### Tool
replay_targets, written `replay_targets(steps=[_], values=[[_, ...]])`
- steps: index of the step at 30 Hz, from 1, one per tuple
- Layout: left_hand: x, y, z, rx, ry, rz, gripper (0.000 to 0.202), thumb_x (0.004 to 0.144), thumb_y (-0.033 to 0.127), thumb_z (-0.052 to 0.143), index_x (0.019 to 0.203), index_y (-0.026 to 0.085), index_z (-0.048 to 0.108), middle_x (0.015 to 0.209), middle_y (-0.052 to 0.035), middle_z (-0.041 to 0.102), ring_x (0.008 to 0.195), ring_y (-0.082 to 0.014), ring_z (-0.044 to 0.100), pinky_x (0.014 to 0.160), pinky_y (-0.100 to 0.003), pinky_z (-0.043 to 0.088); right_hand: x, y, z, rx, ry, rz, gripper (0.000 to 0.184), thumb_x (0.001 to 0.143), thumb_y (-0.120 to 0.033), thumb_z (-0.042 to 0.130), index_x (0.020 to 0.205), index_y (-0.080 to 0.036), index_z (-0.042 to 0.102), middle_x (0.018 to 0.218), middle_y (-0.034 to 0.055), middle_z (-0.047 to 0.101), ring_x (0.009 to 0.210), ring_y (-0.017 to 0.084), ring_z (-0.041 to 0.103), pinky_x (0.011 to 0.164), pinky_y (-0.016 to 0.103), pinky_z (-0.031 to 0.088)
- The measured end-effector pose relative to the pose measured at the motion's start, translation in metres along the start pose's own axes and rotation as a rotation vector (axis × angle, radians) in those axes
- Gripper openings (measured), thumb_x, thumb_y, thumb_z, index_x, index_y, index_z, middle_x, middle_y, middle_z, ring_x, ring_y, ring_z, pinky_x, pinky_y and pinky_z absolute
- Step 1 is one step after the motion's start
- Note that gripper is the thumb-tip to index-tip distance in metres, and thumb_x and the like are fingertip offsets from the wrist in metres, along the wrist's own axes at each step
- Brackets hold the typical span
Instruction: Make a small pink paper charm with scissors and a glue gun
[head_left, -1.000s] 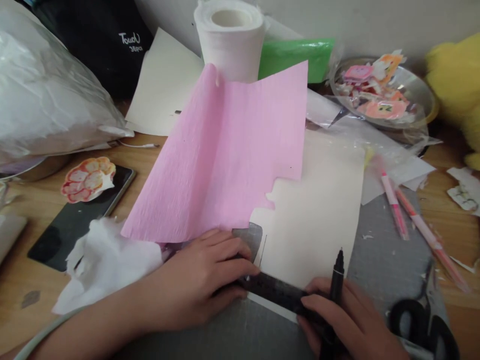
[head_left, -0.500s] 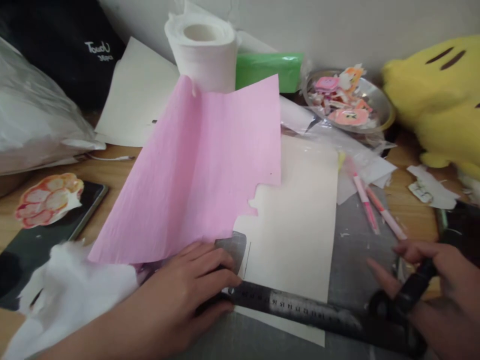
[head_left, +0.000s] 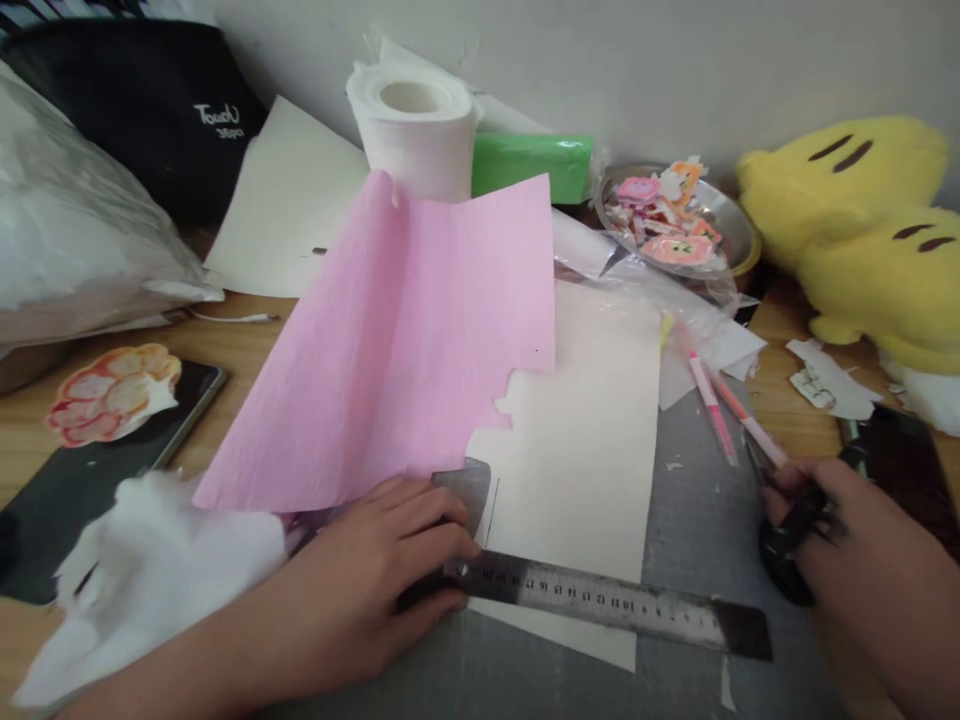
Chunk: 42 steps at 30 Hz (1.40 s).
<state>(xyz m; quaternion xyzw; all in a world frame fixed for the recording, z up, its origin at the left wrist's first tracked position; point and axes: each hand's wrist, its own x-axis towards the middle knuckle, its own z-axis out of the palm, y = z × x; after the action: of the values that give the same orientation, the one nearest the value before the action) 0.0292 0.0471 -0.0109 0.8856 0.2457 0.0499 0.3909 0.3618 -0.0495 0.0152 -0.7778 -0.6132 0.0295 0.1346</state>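
My left hand [head_left: 390, 570] grips the left end of a steel ruler [head_left: 600, 598], its thumb at the near edge and its fingers at the far edge. The ruler lies across a cream paper sheet [head_left: 592, 460] that has a short dark line drawn near its cut-out left side. A large pink paper sheet [head_left: 442, 330] with a ragged cut edge partly covers the cream one and curls up at the left. At the right, my right hand [head_left: 847, 550] is closed on black-handled scissors [head_left: 787, 540], their blades pointing away from me.
Two pink markers [head_left: 712, 405] lie on the grey mat [head_left: 690, 500]. Behind stand a paper roll [head_left: 420, 150] and a metal bowl [head_left: 739, 220] of paper cutouts. Yellow plush toys [head_left: 847, 190] sit at right. Crumpled white paper [head_left: 165, 560] and a dark phone [head_left: 60, 530] lie at left.
My right hand with the scissors has moved away from the ruler's right end, which now shows fully. The left hand stays on the ruler. The view has shifted slightly.
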Motion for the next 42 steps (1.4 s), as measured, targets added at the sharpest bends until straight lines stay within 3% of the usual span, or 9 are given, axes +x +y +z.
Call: replay_targets(steps=[2, 3, 5, 7, 8, 10, 15, 19, 42], values=[[0.0, 0.0, 0.0, -0.011, -0.016, -0.003, 0.021, 0.083, 0.014, 0.056, 0.101, 0.024, 0.057, 0.097, -0.0009, 0.057, 0.091, -0.018, 0.052, 0.085, -0.032, 0.037, 0.0, -0.013, 0.0, -0.111, -0.021, 0.046, 0.012, 0.084, -0.03, 0.054, 0.075, -0.023, 0.052, 0.064, 0.0072, 0.064, 0.051, 0.02, 0.063, 0.038, 0.026, 0.045], [0.0, 0.0, 0.0, -0.019, -0.026, -0.004, 0.019, 0.084, 0.014, 0.056, 0.1, 0.024, 0.057, 0.097, -0.0009, 0.057, 0.09, -0.0179, 0.051, 0.084, -0.032, 0.037, -0.002, -0.021, 0.001, -0.074, -0.016, -0.005, 0.009, 0.083, -0.03, 0.056, 0.079, -0.023, 0.053, 0.072, 0.008, 0.066, 0.06, 0.021, 0.066, 0.045, 0.027, 0.05], [-0.001, 0.0, -0.001, -0.031, -0.04, -0.002, 0.017, 0.085, 0.015, 0.055, 0.1, 0.023, 0.056, 0.096, -0.001, 0.057, 0.089, -0.0178, 0.051, 0.083, -0.032, 0.037, -0.009, -0.039, 0.007, 0.148, 0.01, -0.313, 0.013, 0.086, -0.035, 0.052, 0.08, -0.024, 0.05, 0.079, 0.0069, 0.066, 0.067, 0.019, 0.067, 0.054, 0.027, 0.054], [-0.002, 0.0, -0.002, -0.034, -0.04, -0.007, 0.016, 0.085, 0.015, 0.055, 0.099, 0.023, 0.056, 0.096, -0.0012, 0.057, 0.089, -0.018, 0.05, 0.082, -0.031, 0.037, -0.017, -0.054, 0.015, 0.256, -0.188, -0.539, 0.012, 0.088, -0.033, 0.051, 0.079, -0.024, 0.051, 0.086, 0.0055, 0.066, 0.073, 0.017, 0.067, 0.061, 0.024, 0.055], [-0.002, 0.0, -0.002, -0.034, -0.037, -0.008, 0.015, 0.085, 0.015, 0.055, 0.098, 0.023, 0.056, 0.096, -0.0012, 0.056, 0.089, -0.0182, 0.05, 0.082, -0.031, 0.036, -0.021, -0.06, 0.019, 0.242, -0.27, -0.607, 0.01, 0.087, -0.03, 0.052, 0.078, -0.024, 0.053, 0.087, 0.0046, 0.066, 0.073, 0.016, 0.066, 0.063, 0.024, 0.055], [-0.003, 0.0, -0.002, -0.031, -0.031, -0.003, 0.016, 0.085, 0.015, 0.054, 0.099, 0.022, 0.056, 0.096, -0.0015, 0.056, 0.09, -0.0185, 0.049, 0.082, -0.031, 0.036, -0.027, -0.068, 0.026, 0.261, -0.307, -0.671, 0.009, 0.086, -0.024, 0.053, 0.077, -0.023, 0.054, 0.084, 0.0045, 0.066, 0.074, 0.017, 0.065, 0.063, 0.026, 0.056], [-0.001, -0.001, -0.001, -0.031, -0.02, 0.011, 0.017, 0.085, 0.013, 0.054, 0.1, 0.021, 0.057, 0.095, -0.0026, 0.056, 0.089, -0.0189, 0.049, 0.084, -0.033, 0.035, -0.026, -0.07, 0.031, 0.267, -0.391, -0.637, 0.009, 0.083, -0.013, 0.051, 0.08, -0.021, 0.055, 0.084, 0.007, 0.064, 0.074, 0.017, 0.064, 0.063, 0.026, 0.056], [0.0, -0.002, 0.0, -0.041, -0.006, 0.009, 0.016, 0.085, 0.013, 0.055, 0.099, 0.02, 0.057, 0.095, -0.0026, 0.056, 0.089, -0.0186, 0.049, 0.084, -0.032, 0.036, -0.024, -0.071, 0.03, 0.266, -0.362, -0.658, 0.015, 0.082, -0.01, 0.046, 0.077, -0.021, 0.054, 0.081, 0.0074, 0.064, 0.073, 0.017, 0.064, 0.062, 0.027, 0.056], [-0.001, 0.002, -0.001, -0.022, 0.0, -0.006, 0.016, 0.082, 0.013, 0.054, 0.094, 0.021, 0.06, 0.092, -0.0025, 0.056, 0.087, -0.0178, 0.05, 0.084, -0.031, 0.037, -0.029, -0.072, 0.033, 0.302, -0.333, -0.616, 0.015, 0.077, -0.009, 0.052, 0.082, -0.021, 0.059, 0.082, 0.0057, 0.064, 0.072, 0.016, 0.062, 0.061, 0.026, 0.054]])
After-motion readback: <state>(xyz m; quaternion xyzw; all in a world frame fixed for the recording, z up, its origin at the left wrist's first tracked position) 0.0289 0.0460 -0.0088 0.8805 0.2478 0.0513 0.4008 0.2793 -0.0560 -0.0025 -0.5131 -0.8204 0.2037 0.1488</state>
